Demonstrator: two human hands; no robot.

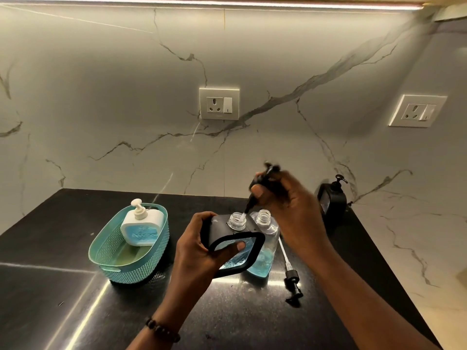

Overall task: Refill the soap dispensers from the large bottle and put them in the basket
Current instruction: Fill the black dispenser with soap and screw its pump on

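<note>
In the head view, one white dispenser (pixel 141 227), showing blue soap, is already stood in the teal perforated basket (pixel 111 258). A black-framed dispenser (pixel 233 245) is held tilted above the dark polished counter (pixel 63 286) by the left hand (pixel 199 248), closed around its body. Its pump (pixel 255 195) is pinched in the right hand (pixel 290 205), the tube tip at the clear threaded neck. Just behind it stands the uncapped clear refill bottle (pixel 265 238); another black dispenser (pixel 332 198) waits by the marble wall.
</note>
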